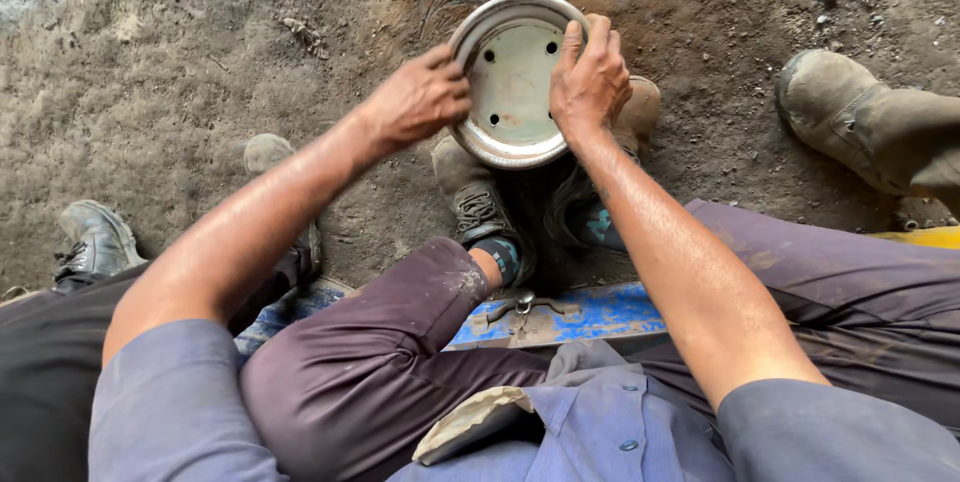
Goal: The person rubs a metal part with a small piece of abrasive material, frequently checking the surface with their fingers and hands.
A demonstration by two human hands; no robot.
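Note:
A round metal disc (512, 82) with a raised rim and several small holes in its pale green face is held up in front of me, above my feet. My left hand (420, 97) grips its left rim. Over the right rim my right hand (590, 77) curls, fingers lying on the face. Both forearms reach forward from blue sleeves.
I sit on a worn blue board (590, 314) over a dirt floor (180, 62). My laced boots (480, 204) are below the disc. Another person's black shoe (95, 240) is at the left, and a dusty boot (860, 122) at the right.

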